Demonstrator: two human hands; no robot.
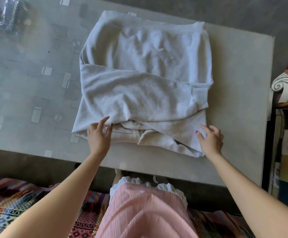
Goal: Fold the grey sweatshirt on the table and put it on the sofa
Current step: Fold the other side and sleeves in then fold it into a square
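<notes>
The grey sweatshirt is lying mid-tabletop, sleeves already crossed over its body, so the lengthwise fold seems next: both hands would need to grip the near hem. The left hand and right hand are hovering over that edge, fingers spread, holding nothing.

Grey sweatshirt, partly folded
Sleeves crossed over its body, it lies flat; near edge touching the left grip.
</notes>
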